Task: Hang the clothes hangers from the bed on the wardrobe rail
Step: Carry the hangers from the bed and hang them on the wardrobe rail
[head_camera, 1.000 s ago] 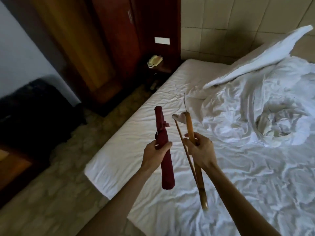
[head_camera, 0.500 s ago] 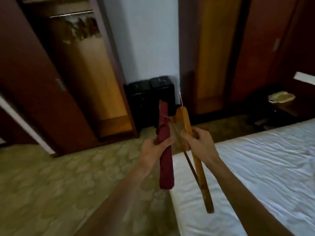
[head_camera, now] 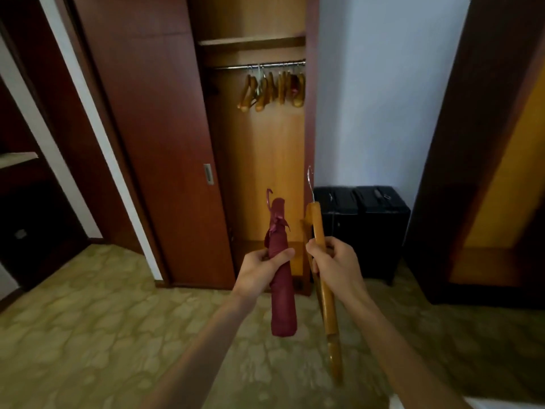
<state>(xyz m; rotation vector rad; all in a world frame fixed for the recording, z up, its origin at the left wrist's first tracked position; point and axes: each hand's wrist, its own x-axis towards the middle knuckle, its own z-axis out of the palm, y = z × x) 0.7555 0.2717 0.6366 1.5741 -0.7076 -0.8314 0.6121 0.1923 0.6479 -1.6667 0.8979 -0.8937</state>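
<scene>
Since half a second ago the view has turned away from the bed, which is now gone from sight, and faces the open wardrobe (head_camera: 259, 172) straight on. Both hands have kept their load. I judge this means the carrying step is almost finished and the hanging comes next.

Nearest, the left hand (head_camera: 259, 270) closes its grip around a padded dark red hanger (head_camera: 281, 278), held upright with its small hook on top. Just beside it, the right hand (head_camera: 336, 267) grips a wooden hanger (head_camera: 324, 278), seen edge-on, with a thin metal hook pointing up and its lower end slanting down to the patterned floor (head_camera: 88, 335).

Farther, two black cases (head_camera: 368, 225) stand against the white wall. High inside the wardrobe, the metal rail (head_camera: 233, 66) already carries several wooden hangers (head_camera: 271, 90), bunched to its right side; its left part looks free.
</scene>
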